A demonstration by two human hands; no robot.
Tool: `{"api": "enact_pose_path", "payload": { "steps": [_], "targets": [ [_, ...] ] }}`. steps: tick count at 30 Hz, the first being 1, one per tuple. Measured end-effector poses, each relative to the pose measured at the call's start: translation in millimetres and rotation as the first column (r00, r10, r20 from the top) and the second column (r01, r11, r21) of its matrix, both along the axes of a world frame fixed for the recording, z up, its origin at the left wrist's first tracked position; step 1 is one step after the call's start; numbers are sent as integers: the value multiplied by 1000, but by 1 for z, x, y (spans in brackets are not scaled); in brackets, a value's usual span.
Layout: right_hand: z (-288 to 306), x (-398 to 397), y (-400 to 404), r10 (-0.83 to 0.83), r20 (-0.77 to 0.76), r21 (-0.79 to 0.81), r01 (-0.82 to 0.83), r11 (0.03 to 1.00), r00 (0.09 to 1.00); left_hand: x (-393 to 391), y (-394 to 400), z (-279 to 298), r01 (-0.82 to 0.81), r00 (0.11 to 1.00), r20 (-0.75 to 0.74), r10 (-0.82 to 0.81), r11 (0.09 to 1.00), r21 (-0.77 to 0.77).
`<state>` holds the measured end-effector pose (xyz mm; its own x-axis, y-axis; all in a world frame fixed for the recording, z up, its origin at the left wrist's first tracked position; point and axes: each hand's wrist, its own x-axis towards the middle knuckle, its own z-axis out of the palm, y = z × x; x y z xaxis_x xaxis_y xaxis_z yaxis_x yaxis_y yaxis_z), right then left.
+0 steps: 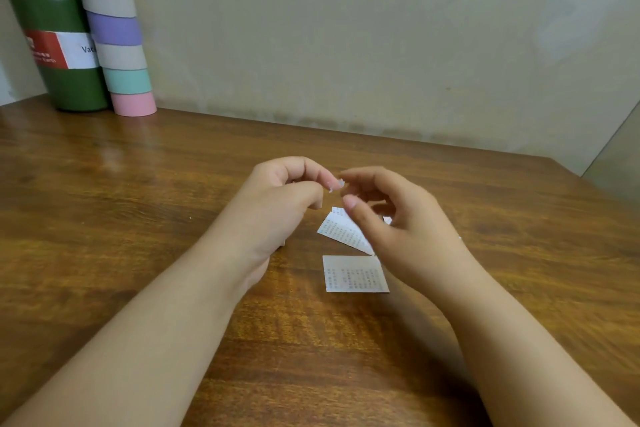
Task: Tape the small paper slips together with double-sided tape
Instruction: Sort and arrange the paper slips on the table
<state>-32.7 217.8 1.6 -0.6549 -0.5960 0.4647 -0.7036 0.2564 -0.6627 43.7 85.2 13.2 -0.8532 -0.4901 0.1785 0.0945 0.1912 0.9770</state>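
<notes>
Brown wood grain was shown across the counter (138, 204), over which two bare forearms were stretched from the near edge. Nearest of the task's things, a printed paper slip (355, 274) was laid flat on the counter between the wrists. Just beyond it, a second printed slip (341, 230) was seen lying at a slant, its far right part hidden under the right hand (398, 218); whether the two slips touched at the corner could not be told. Above them, a tiny white scrap of tape (336, 185) was pinched between the thumb and forefinger of the left hand (287, 198), with the other fingers curled in. The right hand's fingers were held narrowly apart, the forefinger tip brought against the scrap and the thumb kept just below it. At the far left, against the pale wall, a green bottle (59, 45) with a red and white label was stood beside a striped pastel tube (116, 31).
</notes>
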Motion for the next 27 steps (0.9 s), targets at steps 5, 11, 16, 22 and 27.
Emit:
{"api": "enact_pose_path", "payload": {
  "steps": [5, 11, 16, 22, 27],
  "targets": [
    [9, 7, 3, 49, 60, -99, -43, 994, 997, 1, 2, 0, 31, 1000, 2, -31, 999, -17],
    [11, 8, 5, 60, 59, -111, -53, 992, 996, 3, 4, 2, 17, 1000, 22, -16, 999, -39],
    [12, 8, 5, 59, 46, -114, -53, 992, 997, 2, 3, 2, 14, 999, 38, -12, 998, -60],
    [12, 7, 5, 29, 39, -120, -24, 993, 999, 2, 3, 0, 30, 999, 47, -25, 995, -98],
    [11, 6, 6, -23, 69, -113, 31, 993, 997, 2, 4, 0, 80, 994, 83, -67, 983, -164]
  ]
}}
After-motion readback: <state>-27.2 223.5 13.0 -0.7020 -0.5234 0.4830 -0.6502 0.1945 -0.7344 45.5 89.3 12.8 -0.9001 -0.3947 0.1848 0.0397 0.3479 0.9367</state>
